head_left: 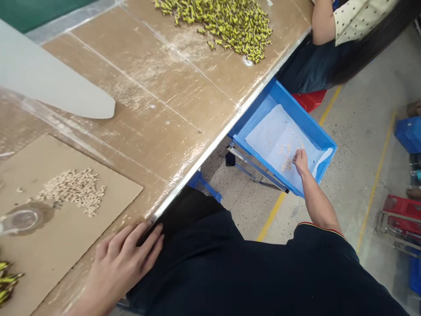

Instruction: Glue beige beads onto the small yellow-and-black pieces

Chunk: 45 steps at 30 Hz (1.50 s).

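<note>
Left hand (121,263) at the near worktop edge, palm down, fingers (138,239) spread open and gripping nothing, tips on dark cloth just beside a metal edge strip (210,151). Right hand (300,161) past that strip, inside a blue plastic tray (283,98), fingers bunched low at a small heap of tan bits (287,164); whether pinching any of them, cannot tell from this angle. Tan bits also scattered thinly over a white paper liner (276,140) in the tray. Black short sleeve (322,235) with red-and-yellow trim on the right arm, bare forearm reaching down into the tray. Steel frame (256,171) under the tray, floor below. Beside the left hand, a cardboard sheet (66,232) on the worktop (158,131), with a loose pile of beige pieces (74,191) on it, a round glass object (19,221) on a brown stain, and yellow-and-black pieces (6,281) at the corner. Farther along the scuffed brown worktop, a pale grey pointed board (49,74) and a big heap of yellow-green pieces (217,26). Beyond the tray, a seated co-worker (338,48) in a dotted top and dark trousers, a red stool (309,98) by the tray, then a blue crate (409,134) and red rack (399,215) on the floor with yellow lines (375,180)
</note>
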Motion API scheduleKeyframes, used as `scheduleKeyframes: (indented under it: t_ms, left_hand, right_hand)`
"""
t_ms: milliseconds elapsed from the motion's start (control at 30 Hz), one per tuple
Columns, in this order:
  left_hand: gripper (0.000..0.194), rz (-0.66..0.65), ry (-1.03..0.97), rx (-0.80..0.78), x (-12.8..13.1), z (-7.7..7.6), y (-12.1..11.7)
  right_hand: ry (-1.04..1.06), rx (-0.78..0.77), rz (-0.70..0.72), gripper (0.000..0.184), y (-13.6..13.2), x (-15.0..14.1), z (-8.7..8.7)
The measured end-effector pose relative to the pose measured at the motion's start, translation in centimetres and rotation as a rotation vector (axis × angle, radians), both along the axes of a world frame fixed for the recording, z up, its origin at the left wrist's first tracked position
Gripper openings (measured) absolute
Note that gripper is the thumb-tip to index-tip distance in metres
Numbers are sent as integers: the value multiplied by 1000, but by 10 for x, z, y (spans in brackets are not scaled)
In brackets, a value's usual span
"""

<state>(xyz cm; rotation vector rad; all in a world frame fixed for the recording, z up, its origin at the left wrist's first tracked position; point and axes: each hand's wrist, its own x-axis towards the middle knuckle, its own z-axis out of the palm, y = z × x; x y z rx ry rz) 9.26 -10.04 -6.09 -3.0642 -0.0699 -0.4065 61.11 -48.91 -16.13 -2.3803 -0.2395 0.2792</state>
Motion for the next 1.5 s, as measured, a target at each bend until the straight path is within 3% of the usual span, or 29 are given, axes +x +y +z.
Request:
scheduleKeyframes:
  t_ms: [100, 233, 300, 367, 433, 533, 600, 667, 800, 900, 1067, 1233, 1367, 1500]
  left_hand:
    - [16, -5, -37, 37, 6, 6, -7]
    - [17, 47, 0, -48, 8, 12, -18]
    - [18, 45, 39, -72, 8, 11, -19]
    - [22, 46, 45, -74, 6, 10, -18]
    - [26, 19, 63, -72, 4, 8, -17]
    - [29, -17, 63, -98, 1, 7, -17]
    - [28, -29, 52, -134, -1, 7, -18]
    - [26, -31, 27, -172, -1, 7, -18]
    - [24, -27, -44, -209, -1, 6, -18]
    - [26, -26, -49, -213, 0, 4, -18]
    - [29, -19, -70, -223, 0, 2, -20]
    - [30, -6, -78, -209, 1, 1, -21]
    - [29, -9, -66, -195, 0, 3, -20]
    - [26, -7, -49, -186, -1, 3, -21]
  right_hand:
    - [39, 248, -68, 51, 41, -17, 26]
    - [162, 520, 44, 63, 116, -54, 78]
    - [247, 611, 153, 59, 160, -82, 106]
    - [368, 690, 364, 48, 209, -119, 130]
    - [365, 668, 612, 40, 261, -164, 146]
    - [-31, 462, 1038, 42, 338, -233, 147]
    - [-144, 394, 1188, 43, 381, -270, 136]
    - [-417, 239, 1401, 42, 410, -294, 124]
    - [-841, 48, 1535, 39, 428, -305, 112]
    - [-950, 47, 1569, 32, 424, -297, 114]
    - [-844, 141, 1635, 25, 419, -289, 115]
    - [-678, 304, 1597, 26, 420, -289, 112]
    - [-578, 312, 1570, 17, 423, -288, 115]
    - [-548, 319, 1581, 20, 427, -287, 118]
